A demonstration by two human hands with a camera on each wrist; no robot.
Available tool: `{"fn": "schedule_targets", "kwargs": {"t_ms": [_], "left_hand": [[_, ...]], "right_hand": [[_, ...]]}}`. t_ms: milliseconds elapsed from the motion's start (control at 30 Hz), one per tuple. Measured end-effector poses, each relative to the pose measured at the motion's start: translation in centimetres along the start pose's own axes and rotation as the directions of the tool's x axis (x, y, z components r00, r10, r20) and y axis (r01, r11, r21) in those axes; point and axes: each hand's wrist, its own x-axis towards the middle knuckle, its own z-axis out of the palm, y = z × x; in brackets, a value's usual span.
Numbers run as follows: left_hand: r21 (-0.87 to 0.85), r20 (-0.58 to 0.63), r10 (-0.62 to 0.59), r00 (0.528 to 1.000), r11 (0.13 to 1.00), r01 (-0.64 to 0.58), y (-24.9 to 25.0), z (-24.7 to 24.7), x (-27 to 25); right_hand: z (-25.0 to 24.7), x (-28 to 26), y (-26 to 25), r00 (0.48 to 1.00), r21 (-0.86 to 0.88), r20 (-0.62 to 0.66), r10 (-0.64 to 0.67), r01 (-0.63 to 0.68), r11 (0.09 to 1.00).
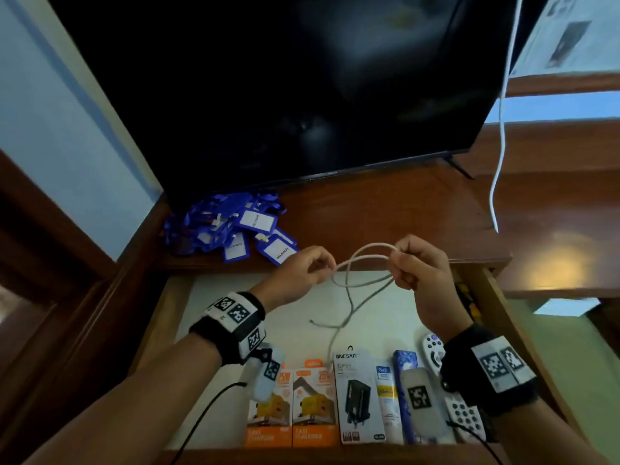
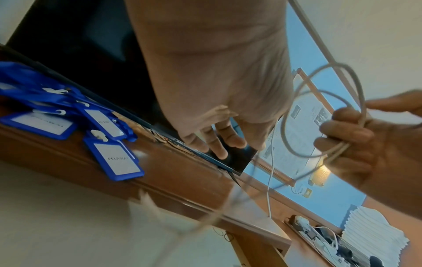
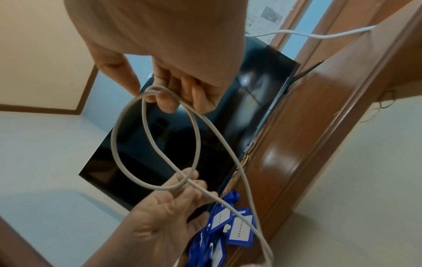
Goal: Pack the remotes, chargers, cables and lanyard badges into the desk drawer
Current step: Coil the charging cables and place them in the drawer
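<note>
A pale grey cable is coiled into loops above the open drawer. My left hand pinches one side of the coil and my right hand grips the other. The cable's loose tail hangs down, its end near the drawer floor. In the right wrist view the right hand holds the cable at the top of the loop and the left hand holds it below. The left wrist view shows the cable held in the right hand's fingers. Blue lanyard badges lie heaped on the desk top.
Along the drawer's front stand two orange charger boxes, a ONESAM charger box and slim packs; white remotes lie at its right. A black TV stands behind the badges. A white cord hangs at the right.
</note>
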Motion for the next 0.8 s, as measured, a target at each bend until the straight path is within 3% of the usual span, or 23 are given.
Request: {"fn": "schedule_targets", "kwargs": {"t_ms": [133,267,467,600,800], "left_hand": [[-0.129,-0.046,-0.005,0.999,0.992,-0.001,0.9,0.0,-0.5],[-0.199,0.052,-0.003,0.999,0.980,0.014,3.1,0.9,-1.0],[-0.266,0.180,-0.004,0.984,0.963,0.053,4.3,0.3,-2.1],[-0.027,0.024,0.001,1.000,1.000,-0.001,2.0,-0.7,-1.6],[0.203,-0.089,-0.077,0.993,0.975,0.094,-0.6,-2.5,-2.2]], "right_hand": [[-0.1,-0.1,0.3,0.999,-0.059,0.043,0.015,-0.012,0.998],[0.8,0.4,0.2,0.992,-0.147,0.123,0.010,0.008,0.989],[0.2,1.4,-0.5,0.997,-0.254,0.064,-0.051,0.066,0.965],[-1.1,1.8,-0.7,0.995,-0.306,-0.006,-0.104,0.097,0.947],[-3.2,2.6,-1.6,0.970,-0.372,-0.159,-0.185,0.115,0.921]]}}
